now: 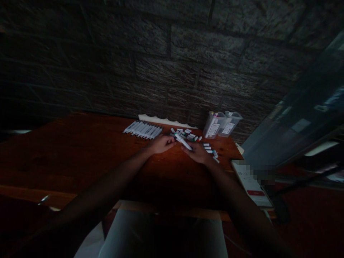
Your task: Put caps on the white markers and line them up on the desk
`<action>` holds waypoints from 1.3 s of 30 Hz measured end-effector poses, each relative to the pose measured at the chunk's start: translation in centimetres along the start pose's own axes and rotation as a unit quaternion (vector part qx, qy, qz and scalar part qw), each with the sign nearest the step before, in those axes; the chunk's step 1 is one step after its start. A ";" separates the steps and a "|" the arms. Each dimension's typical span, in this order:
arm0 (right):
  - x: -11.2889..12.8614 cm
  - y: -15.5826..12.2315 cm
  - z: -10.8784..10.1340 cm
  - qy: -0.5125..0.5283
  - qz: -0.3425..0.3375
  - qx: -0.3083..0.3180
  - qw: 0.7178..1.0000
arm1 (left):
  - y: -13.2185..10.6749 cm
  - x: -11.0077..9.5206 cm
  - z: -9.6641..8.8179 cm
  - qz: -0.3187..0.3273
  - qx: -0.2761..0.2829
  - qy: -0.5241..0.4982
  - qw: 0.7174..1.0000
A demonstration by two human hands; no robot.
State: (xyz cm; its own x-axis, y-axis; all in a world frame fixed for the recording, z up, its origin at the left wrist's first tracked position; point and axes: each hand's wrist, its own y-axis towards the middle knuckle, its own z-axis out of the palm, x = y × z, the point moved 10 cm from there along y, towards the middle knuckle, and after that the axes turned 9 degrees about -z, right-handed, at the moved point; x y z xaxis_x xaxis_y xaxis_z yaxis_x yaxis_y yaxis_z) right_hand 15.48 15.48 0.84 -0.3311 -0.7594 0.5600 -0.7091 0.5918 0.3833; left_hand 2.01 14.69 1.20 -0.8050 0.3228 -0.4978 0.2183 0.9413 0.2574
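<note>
My right hand (198, 152) is closed around a white marker (185, 143), which slants up and to the left. My left hand (162, 143) is curled close to the marker's upper end; the dim light hides what its fingers hold, if anything. Just beyond both hands lies a loose cluster of small white marker caps (191, 137), some with coloured ends. More white caps (207, 147) are beside my right hand. To the left, several white markers (145, 130) lie side by side in a slanted row.
Two clear plastic containers (228, 129) stand at the back right, one with markers inside. A white scalloped strip (163, 120) lies along the stone wall (150, 75). At the right edge of the wooden table (80, 154) rests a device with a lit screen (251, 181).
</note>
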 end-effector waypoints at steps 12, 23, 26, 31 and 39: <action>0.1 0.1 0.1 -0.009 0.003 0.011 1.000 | 0.2 0.4 0.4 -0.003 0.015 -0.019 1.000; 0.2 0.2 0.2 -0.028 -0.006 0.020 0.999 | 0.3 0.4 0.5 0.000 0.017 -0.040 0.999; 0.3 0.2 0.2 -0.031 -0.011 0.019 0.999 | 0.2 0.1 0.3 0.003 0.014 -0.043 0.999; 0.3 0.1 0.1 -0.027 -0.005 0.013 1.000 | 0.2 0.2 0.3 -0.002 0.011 -0.041 0.999; 0.4 0.1 0.1 -0.026 -0.007 0.013 1.000 | 0.2 0.2 0.3 0.003 0.010 -0.038 0.999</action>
State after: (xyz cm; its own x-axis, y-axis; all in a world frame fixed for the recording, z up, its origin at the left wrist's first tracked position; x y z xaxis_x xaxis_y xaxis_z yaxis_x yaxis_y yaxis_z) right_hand 15.18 15.24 1.03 -0.3525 -0.7816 0.5147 -0.7298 0.5739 0.3716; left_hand 2.07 14.97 0.87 -0.7601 0.3334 -0.5578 0.2339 0.9412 0.2438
